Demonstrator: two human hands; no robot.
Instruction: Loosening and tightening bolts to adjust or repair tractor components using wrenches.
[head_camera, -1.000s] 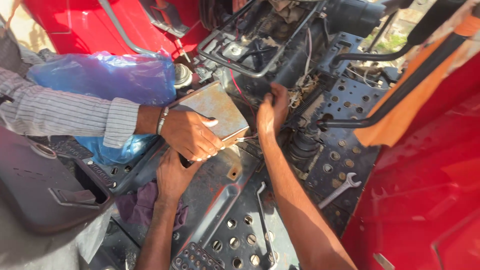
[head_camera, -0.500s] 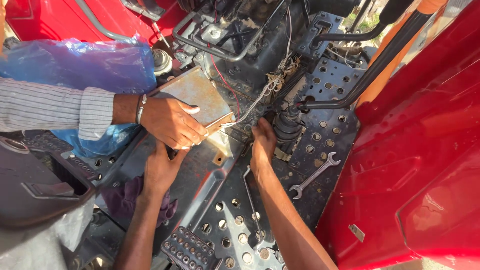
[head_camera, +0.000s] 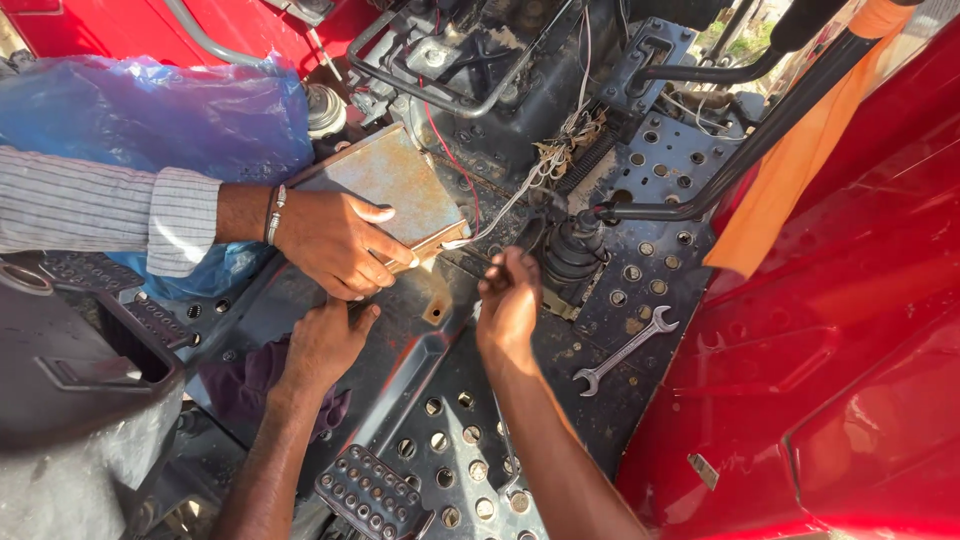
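Note:
My left hand (head_camera: 325, 345) lies open on the dark metal floor plate (head_camera: 420, 350), fingers spread, just under a co-worker's hand. My right hand (head_camera: 508, 305) is beside it, with its fingers pinched on a thin dark piece (head_camera: 480, 262) that I cannot identify. That piece is near the lower corner of a rusty flat metal plate (head_camera: 385, 180). The co-worker's hand (head_camera: 335, 245), with a striped sleeve and a bracelet, grips the plate's near edge and holds it tilted up. A thin white wire (head_camera: 520, 190) runs from the plate's corner up to a tangle of wires.
An open-ended spanner (head_camera: 625, 350) lies on the perforated floor to the right. A black rubber boot with a lever (head_camera: 575, 250) stands right of my right hand. There is a blue plastic bag (head_camera: 150, 110) at upper left, a studded pedal (head_camera: 370, 490) below, and red bodywork (head_camera: 840, 330) on the right.
My right hand has come down from the wires beside the plate to just below its lower corner. The co-worker's hand still holds the plate, and my left hand stays on the floor plate.

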